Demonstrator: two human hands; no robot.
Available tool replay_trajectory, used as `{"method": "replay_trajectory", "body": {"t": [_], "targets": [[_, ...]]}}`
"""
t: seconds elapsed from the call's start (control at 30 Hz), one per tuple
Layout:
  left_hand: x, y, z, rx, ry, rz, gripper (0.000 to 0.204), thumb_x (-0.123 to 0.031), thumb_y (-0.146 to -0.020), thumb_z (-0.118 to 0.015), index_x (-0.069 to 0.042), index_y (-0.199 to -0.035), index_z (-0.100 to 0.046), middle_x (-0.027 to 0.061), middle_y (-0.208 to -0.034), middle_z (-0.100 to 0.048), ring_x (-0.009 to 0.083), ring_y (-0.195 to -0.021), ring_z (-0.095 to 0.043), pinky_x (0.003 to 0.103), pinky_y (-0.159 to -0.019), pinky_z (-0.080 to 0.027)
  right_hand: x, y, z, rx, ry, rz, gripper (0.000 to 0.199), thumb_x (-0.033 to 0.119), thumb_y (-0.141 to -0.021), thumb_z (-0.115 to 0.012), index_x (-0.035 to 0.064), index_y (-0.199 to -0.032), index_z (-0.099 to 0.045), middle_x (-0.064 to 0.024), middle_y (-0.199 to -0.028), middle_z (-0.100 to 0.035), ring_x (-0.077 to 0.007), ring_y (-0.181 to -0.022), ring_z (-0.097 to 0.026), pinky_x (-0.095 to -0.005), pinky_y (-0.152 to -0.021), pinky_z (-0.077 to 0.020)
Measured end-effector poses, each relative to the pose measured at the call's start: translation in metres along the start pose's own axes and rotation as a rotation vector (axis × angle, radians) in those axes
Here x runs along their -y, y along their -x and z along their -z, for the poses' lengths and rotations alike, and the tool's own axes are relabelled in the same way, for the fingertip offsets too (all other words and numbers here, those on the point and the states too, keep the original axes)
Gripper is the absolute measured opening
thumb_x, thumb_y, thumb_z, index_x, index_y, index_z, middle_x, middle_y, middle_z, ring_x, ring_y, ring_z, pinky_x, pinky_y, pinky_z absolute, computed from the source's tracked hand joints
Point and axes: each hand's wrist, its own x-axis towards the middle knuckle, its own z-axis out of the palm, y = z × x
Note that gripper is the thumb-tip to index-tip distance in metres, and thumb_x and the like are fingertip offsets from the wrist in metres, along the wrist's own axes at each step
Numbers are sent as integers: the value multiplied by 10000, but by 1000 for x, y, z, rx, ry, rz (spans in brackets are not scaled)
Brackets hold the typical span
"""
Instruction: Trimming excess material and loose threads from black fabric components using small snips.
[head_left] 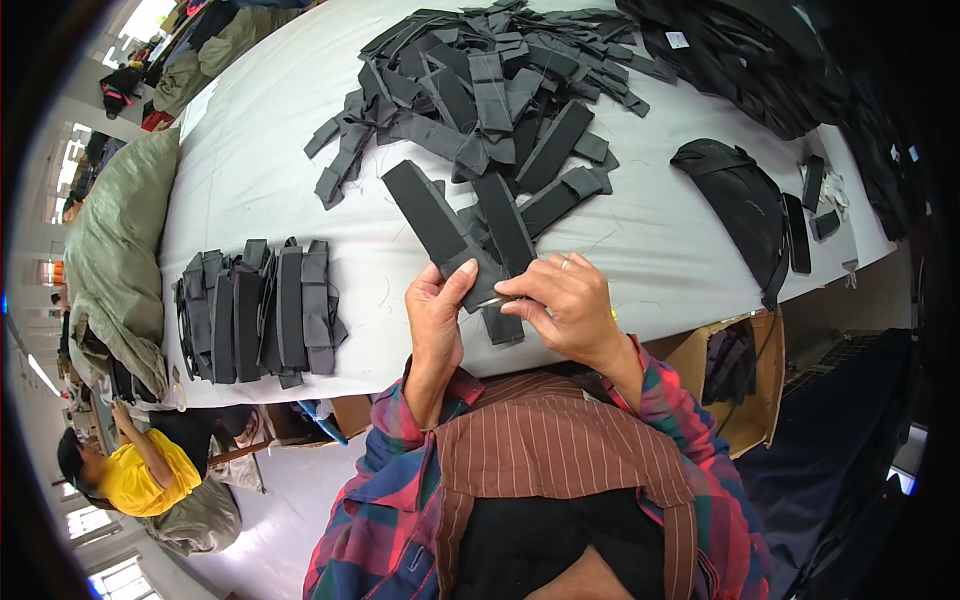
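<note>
My left hand [437, 312] is closed on a dark grey fabric strap piece [430, 212], thumb on top, over the near part of the white-covered table. The piece slants up to the left from my fingers. My right hand [568, 308] wears a ring and pinches a small pointed metal tool [490, 302]. Its tip touches the fabric beside my left thumb; the rest is hidden in my fingers, so its exact kind does not show. Another dark strap piece [503, 222] lies just beyond my right fingers. Farther back spreads a loose heap of similar pieces [490, 90].
Neatly lined-up strap pieces [255, 310] lie at the left. A black curved bag part [735, 205] and a phone [796, 233] lie right. Black fabric [740, 60] is piled far right. An open carton [757, 380] stands below the edge. A person in yellow [150, 475] works at lower left.
</note>
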Motion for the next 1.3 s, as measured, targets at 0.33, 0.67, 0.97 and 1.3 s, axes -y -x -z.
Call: {"method": "replay_trajectory", "body": {"t": [0.33,0.67,0.97,1.3], "targets": [[-3,8,3,-33,-40,-14,176,-94,-871,-645,13,-1010,-630,43,-905,-662,73,-764,-590,215,-699,-463,8,-3,-1,32,-40,-16,301,166,-622,-773,151,-903,-665,23,-693,-557,-179,-630,-534,-315,-586,-377],[-84,34,6,227,-863,-205,384,-363,-938,-533,9,-918,-628,63,-802,-645,126,-721,-574,251,-699,-460,13,-20,25,13,-387,-209,137,-31,-692,-669,32,-809,-637,-40,-704,-598,-124,-592,-549,-250,-548,-411],[-18,22,-12,508,-58,105,320,-212,-991,-396,-39,-1258,-359,200,-981,-625,231,-674,-642,302,-634,-529,3,-16,13,15,-791,-594,119,85,-890,-608,-7,-943,-661,22,-688,-562,-38,-662,-513,-192,-612,-415],[-15,17,-3,339,85,214,187,-200,-984,-414,-38,-1071,-377,185,-919,-602,229,-695,-631,371,-616,-571,-9,-13,27,46,2,-104,267,115,-722,-713,118,-987,-679,-24,-735,-611,-217,-686,-530,-319,-637,-369]]}}
